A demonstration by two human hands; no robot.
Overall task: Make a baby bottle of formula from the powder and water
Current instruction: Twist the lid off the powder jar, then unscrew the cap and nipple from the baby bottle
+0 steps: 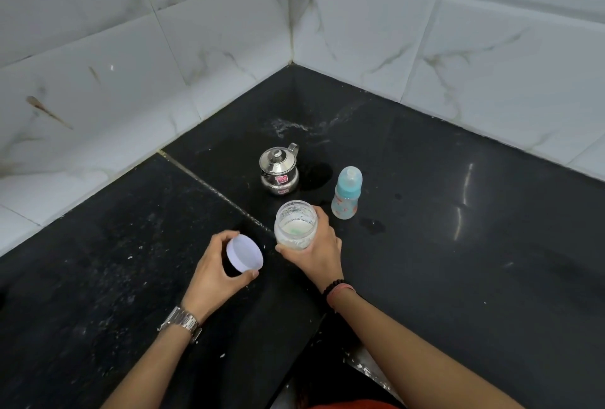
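Observation:
A clear jar (pixel 295 224) with white powder at its bottom stands open on the black counter (pixel 442 245); something small and green lies in the powder. My right hand (pixel 319 253) grips the jar from the right side. My left hand (pixel 217 269) holds the jar's pale lilac lid (pixel 245 252) just left of the jar, its flat top facing up. A baby bottle (pixel 347 192) with a light blue cap stands upright behind and right of the jar. A small steel pot (pixel 279 167) with a lid and handle stands behind the jar.
White marble-pattern tiled walls (pixel 425 48) meet in a corner behind the counter. A wet splash (pixel 294 125) lies near the corner and a small wet spot (pixel 373 224) right of the jar. White specks dot the left slab.

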